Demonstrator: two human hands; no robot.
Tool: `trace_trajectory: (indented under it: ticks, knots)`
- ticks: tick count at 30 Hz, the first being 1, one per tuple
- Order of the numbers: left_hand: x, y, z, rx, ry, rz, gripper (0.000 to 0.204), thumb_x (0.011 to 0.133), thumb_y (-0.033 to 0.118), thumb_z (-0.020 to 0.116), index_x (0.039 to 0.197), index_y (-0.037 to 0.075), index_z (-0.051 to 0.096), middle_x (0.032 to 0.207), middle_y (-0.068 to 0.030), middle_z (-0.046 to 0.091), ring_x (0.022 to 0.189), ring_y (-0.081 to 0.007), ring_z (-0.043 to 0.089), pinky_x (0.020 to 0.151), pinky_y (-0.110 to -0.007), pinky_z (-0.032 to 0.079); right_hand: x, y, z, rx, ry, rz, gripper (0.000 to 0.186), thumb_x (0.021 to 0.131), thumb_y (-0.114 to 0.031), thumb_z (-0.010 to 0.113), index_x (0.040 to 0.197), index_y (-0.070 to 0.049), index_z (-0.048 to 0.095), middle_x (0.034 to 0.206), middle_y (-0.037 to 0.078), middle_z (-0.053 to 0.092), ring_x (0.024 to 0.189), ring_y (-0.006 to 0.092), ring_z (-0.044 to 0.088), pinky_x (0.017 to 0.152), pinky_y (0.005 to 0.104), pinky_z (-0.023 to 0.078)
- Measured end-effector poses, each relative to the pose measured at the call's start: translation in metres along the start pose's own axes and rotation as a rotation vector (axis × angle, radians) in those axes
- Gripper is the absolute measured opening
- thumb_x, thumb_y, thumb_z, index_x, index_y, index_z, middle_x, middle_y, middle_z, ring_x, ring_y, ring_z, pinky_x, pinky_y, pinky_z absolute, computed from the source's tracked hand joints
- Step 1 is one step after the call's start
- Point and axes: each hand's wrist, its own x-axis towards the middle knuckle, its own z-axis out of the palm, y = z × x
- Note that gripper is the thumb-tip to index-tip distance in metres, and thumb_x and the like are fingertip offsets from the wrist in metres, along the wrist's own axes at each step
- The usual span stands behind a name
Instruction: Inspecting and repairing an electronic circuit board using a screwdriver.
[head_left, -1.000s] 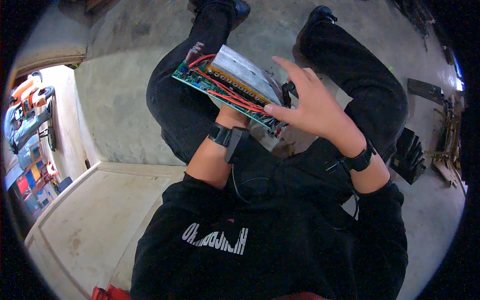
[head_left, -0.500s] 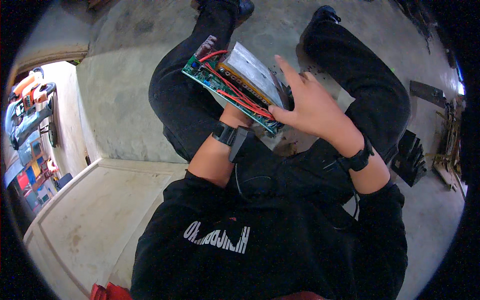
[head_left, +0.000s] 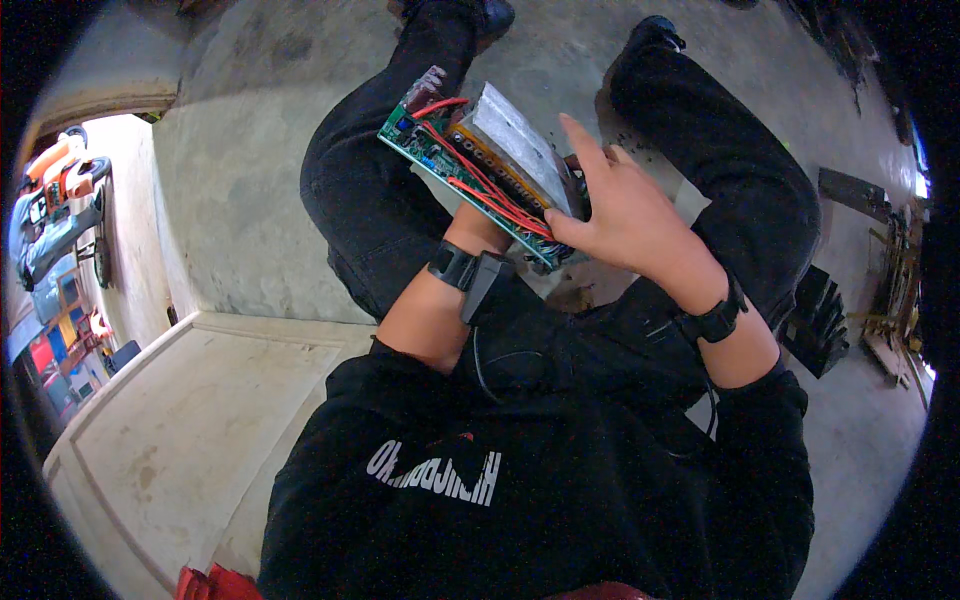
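Note:
A green circuit board [head_left: 428,158] is held tilted above my lap. Along it stands a grey metal heat sink [head_left: 515,138], and red wires [head_left: 478,184] run lengthwise over the components. My left hand [head_left: 480,228] supports the board from below, its fingers hidden underneath. At the board's right end is my right hand [head_left: 628,215]. Its thumb presses by the wires and the heat sink's lower end, the index finger stretches upward, and the other fingers bend behind the far side, partly hidden. Both wrists wear black bands.
I sit with my legs apart on a grey concrete floor [head_left: 250,200]. To the left is a pale panel with a raised rim [head_left: 200,430]. Black finned pieces [head_left: 818,325] and wooden scraps [head_left: 888,355] lie at the right. Through an opening on the far left, a parked motorbike [head_left: 65,215] shows.
The board has shifted slightly to the right and turned a little, with both hands keeping their places on it. My right hand has moved slightly right with it.

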Motion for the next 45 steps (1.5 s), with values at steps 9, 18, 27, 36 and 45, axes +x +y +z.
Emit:
trace_trajectory:
  ticks: [9, 18, 27, 36, 45]
  knots:
    - [0.001, -0.002, 0.002, 0.018, -0.016, -0.011, 0.048, 0.103, 0.043, 0.033, 0.134, 0.008, 0.043, 0.129, -0.0165, 0.053, 0.116, -0.0315, 0.055, 0.099, -0.046, 0.046, 0.002, -0.002, 0.0, 0.039, 0.009, 0.053, 0.09, 0.074, -0.029, 0.073, 0.147, -0.004, 0.027, 0.114, 0.029, 0.061, 0.105, 0.0438, 0.06, 0.093, 0.0447, 0.047]
    - [0.003, -0.004, -0.001, 0.031, -0.028, -0.009, 0.048, 0.103, 0.043, 0.033, 0.135, 0.008, 0.042, 0.13, -0.0168, 0.053, 0.116, -0.0317, 0.055, 0.099, -0.046, 0.046, 0.0, 0.005, 0.008, 0.039, 0.106, -0.062, 0.094, 0.075, -0.037, 0.072, 0.146, 0.002, 0.024, 0.097, 0.033, 0.062, 0.092, 0.0475, 0.061, 0.084, 0.0503, 0.051]
    - [0.0, -0.003, 0.001, 0.047, -0.022, -0.053, 0.049, 0.103, 0.043, 0.033, 0.138, 0.008, 0.04, 0.135, -0.0181, 0.05, 0.116, -0.0312, 0.055, 0.098, -0.043, 0.048, -0.001, 0.003, 0.01, 0.027, 0.108, -0.036, 0.091, 0.077, -0.038, 0.071, 0.145, 0.003, 0.027, 0.096, 0.033, 0.062, 0.093, 0.0472, 0.06, 0.084, 0.0505, 0.05]
    - [-0.005, 0.001, 0.009, 0.071, 0.003, -0.028, 0.049, 0.103, 0.041, 0.036, 0.137, 0.005, 0.042, 0.133, -0.0188, 0.052, 0.116, -0.0312, 0.056, 0.097, -0.043, 0.049, -0.003, 0.003, 0.009, 0.035, 0.098, -0.048, 0.088, 0.078, -0.037, 0.069, 0.146, 0.002, 0.028, 0.097, 0.031, 0.063, 0.095, 0.0474, 0.059, 0.083, 0.0504, 0.05]
    - [-0.008, 0.004, 0.014, 0.097, -0.012, -0.05, 0.05, 0.103, 0.042, 0.037, 0.138, 0.006, 0.042, 0.132, -0.0185, 0.053, 0.115, -0.0316, 0.056, 0.096, -0.043, 0.05, -0.004, 0.0, 0.008, 0.046, 0.098, 0.031, 0.085, 0.078, -0.038, 0.069, 0.143, 0.001, 0.031, 0.099, 0.035, 0.061, 0.091, 0.0481, 0.061, 0.083, 0.0496, 0.051]
